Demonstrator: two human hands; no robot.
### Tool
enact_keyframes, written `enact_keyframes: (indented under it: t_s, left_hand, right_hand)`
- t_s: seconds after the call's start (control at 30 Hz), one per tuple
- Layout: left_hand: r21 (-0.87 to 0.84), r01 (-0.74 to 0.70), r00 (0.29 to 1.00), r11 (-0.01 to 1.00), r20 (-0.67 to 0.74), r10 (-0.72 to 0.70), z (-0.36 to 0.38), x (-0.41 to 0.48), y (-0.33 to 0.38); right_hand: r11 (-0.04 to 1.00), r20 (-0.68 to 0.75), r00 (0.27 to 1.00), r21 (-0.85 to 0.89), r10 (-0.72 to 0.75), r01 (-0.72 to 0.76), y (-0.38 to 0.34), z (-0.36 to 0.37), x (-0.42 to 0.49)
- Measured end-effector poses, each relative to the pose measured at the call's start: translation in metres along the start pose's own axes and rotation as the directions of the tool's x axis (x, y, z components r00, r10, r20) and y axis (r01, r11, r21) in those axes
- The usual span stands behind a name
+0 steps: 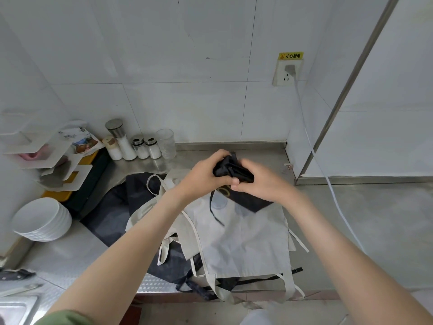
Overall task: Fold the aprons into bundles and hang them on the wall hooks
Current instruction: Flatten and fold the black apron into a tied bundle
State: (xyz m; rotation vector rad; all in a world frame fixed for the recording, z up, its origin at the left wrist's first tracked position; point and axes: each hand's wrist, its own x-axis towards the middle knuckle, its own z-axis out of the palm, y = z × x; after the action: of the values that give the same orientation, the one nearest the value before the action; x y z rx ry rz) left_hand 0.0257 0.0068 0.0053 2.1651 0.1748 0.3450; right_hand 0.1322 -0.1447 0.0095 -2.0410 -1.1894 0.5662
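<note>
Head view shows both hands raised above the tabletop [351, 219], and between them sits a small black apron bundle [232, 168]. The left hand [203, 174] is closed on the left end of the bundle, the right hand [260, 181] is closed on its right and lower side, and the fingertips of the two grips nearly meet under it. A thin black strap [214, 211] hangs down from below the grip and ends loose over the pale apron [243, 235], which lies flat on the tabletop directly under the hands. Dark aprons [121, 207] lie partly beneath the pale one, to the left of the grip. The bundle looks light and soft, so I judge it will not keep its shape alone; it will open again if the grip becomes loose. The cloth seems thin and a little smooth, so a firm squeeze on the thick middle of the roll is the better hold, not on an edge. The hanging strap is probably the part for tying or for the hook. No wall hooks are visible.
</note>
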Motion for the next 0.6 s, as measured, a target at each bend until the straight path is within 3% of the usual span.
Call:
enact_keyframes:
  t_s: [0.1, 0.17, 0.2, 0.3, 0.47, 0.6]
  left_hand:
    - [0.009, 0.035, 0.999, 0.999, 0.005, -0.035, -0.001, 0.000, 0.001]
    - [0.051, 0.039, 0.999, 0.998, 0.031, -0.041, -0.001, -0.001, 0.002]
    - [0.066, 0.035, 0.998, 0.997, 0.051, -0.038, -0.001, -0.002, 0.003]
    - [0.072, 0.017, 0.996, 0.997, 0.081, -0.023, -0.001, -0.004, 0.004]
    - [0.005, 0.005, 0.997, 1.000, 0.074, -0.006, -0.003, -0.005, 0.005]
    - [0.057, -0.023, 0.999, 0.998, 0.024, 0.022, 0.000, -0.009, -0.003]
  right_hand:
    - [0.940, 0.118, 0.992, 0.333, 0.034, -0.072, 0.000, -0.002, -0.005]
    - [0.760, 0.129, 0.989, 0.634, 0.078, -0.142, 0.000, -0.001, -0.005]
    - [0.716, 0.125, 0.987, 0.679, 0.106, -0.163, -0.002, -0.001, -0.005]
    - [0.773, 0.056, 0.982, 0.609, 0.183, -0.178, -0.007, 0.004, -0.001]
    - [0.594, 0.018, 0.971, 0.789, 0.239, -0.161, -0.011, 0.007, 0.002]
    - [0.598, -0.095, 0.934, 0.789, 0.343, -0.139, -0.007, 0.003, 0.003]
